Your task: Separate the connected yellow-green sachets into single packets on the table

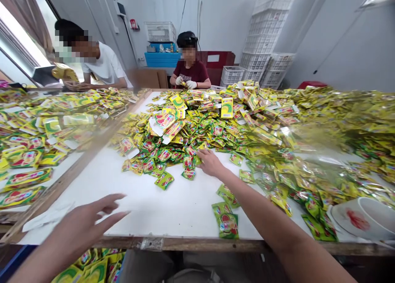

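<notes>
1. two hands of mine reach over the white bench [142, 217]; my left grip [84, 219] is released, fingers apart above the surface.
2. my right grip [210, 163] is at the near edge of a heap of small green packets [164, 180]; some fingertips are hidden, so i cannot tell whether it grasps one.
3. the packets show red watermelon art and colourful lettering, too small for me to read; so is the print on the yellow boxes [227, 108] atop the heap.
4. too many packets overlap to count; two lie overlapping near the front edge, left of my right forearm.
5. one white container [348, 219] with a red print stands at the far right.
6. two co-workers show beyond: one in a maroon shirt [200, 73], its lettering illegible, one in white [108, 66].
</notes>
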`<state>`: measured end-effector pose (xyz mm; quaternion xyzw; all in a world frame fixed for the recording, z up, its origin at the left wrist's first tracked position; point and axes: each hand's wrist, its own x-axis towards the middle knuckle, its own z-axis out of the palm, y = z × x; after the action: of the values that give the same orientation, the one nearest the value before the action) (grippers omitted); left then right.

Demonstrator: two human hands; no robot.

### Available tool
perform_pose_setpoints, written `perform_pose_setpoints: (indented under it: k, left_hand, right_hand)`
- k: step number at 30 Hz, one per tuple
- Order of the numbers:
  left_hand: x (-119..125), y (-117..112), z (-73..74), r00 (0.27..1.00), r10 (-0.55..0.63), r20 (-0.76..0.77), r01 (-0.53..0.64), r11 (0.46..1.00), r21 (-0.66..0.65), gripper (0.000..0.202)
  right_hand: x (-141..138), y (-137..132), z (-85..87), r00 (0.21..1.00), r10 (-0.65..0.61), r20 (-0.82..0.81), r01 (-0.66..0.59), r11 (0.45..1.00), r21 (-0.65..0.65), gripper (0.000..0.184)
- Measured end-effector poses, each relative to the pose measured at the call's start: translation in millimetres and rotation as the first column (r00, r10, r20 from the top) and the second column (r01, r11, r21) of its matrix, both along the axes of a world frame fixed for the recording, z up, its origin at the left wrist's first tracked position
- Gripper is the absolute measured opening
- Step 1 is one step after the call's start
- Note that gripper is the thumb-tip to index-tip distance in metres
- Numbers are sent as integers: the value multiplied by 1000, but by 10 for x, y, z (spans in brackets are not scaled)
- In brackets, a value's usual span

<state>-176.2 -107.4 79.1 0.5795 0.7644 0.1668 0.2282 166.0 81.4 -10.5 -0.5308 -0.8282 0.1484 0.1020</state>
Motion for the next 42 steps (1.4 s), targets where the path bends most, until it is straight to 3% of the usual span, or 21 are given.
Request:
perform_pose_setpoints:
  k: [1, 4, 7, 10, 14, 16, 20, 24, 26, 28, 29, 31, 32, 34, 36, 38, 42]
  left_hand:
    - [262, 152, 7, 994, -100, 41, 101, 995, -17, 49]
    - [1006, 584, -58, 947, -307, 92, 300, 950, 89, 41]
    - [1542, 891, -257, 910, -413, -43, 413, 893, 180, 28]
    - [1857, 1087, -512, 872, -464, -154, 488, 839, 241, 24]
    - [2091, 1204, -783, 770, -567, -293, 633, 739, 231, 32]
    - [2161, 1207, -866, 727, -606, -322, 676, 714, 183, 30]
    - [2217, 1159, -927, 721, -617, -315, 683, 708, 177, 26]
    - [2165, 1113, -916, 745, -602, -286, 662, 719, 211, 24]
    - [2096, 1117, -905, 832, -537, -138, 554, 800, 231, 22]
    - [2013, 1142, -889, 885, -384, 264, 340, 919, 198, 17]
    - [1974, 1158, -878, 819, -269, 507, 229, 963, 141, 15]
    - [1918, 1192, -852, 548, -75, 833, 109, 994, 18, 9]
    - [1903, 1206, -838, 428, -20, 903, 86, 996, -18, 12]
    - [1894, 1223, -816, 302, 22, 953, 70, 996, -45, 27]
    - [1899, 1226, -801, 271, 36, 962, 67, 996, -56, 40]
    - [1902, 1221, -795, 266, 31, 963, 73, 996, -52, 48]
    - [1893, 1216, -791, 308, -10, 951, 75, 997, -14, 54]
  right_hand:
    - [20, -70, 0, 1000, 3, -13, -3, 1000, 8, 58]
    - [121, -189, 49, 997, -37, -64, 37, 999, -2, 48]
    - [198, -154, 100, 989, -118, -93, 120, 992, 25, 38]
    - [199, -47, 83, 991, -122, -52, 124, 991, 45, 45]
    - [179, 11, 14, 1000, 9, 13, -9, 1000, -18, 45]
    - [203, -8, 13, 998, 54, 38, -53, 998, -36, 37]
    - [278, -79, 65, 996, 52, 66, -50, 998, -43, 28]
    - [308, -179, 40, 997, -69, 38, 69, 998, 7, 40]
    - [327, -222, -13, 986, -164, -4, 164, 986, 24, 45]
    - [363, -247, -58, 966, -254, -58, 255, 967, 13, 38]
    - [384, -253, -67, 954, -287, -85, 288, 958, -2, 33]
    - [420, -261, -46, 936, -326, -134, 325, 945, -29, 26]
    - [431, -269, -16, 923, -330, -198, 326, 944, -51, 27]
    - [427, -299, 69, 846, -308, -435, 278, 951, -133, 30]
    - [393, -349, 162, 663, -280, -694, 162, 959, -233, 32]
    - [348, -399, 231, 508, -294, -810, 45, 948, -316, 35]
    - [297, -444, 276, 405, -388, -828, -10, 904, -428, 40]
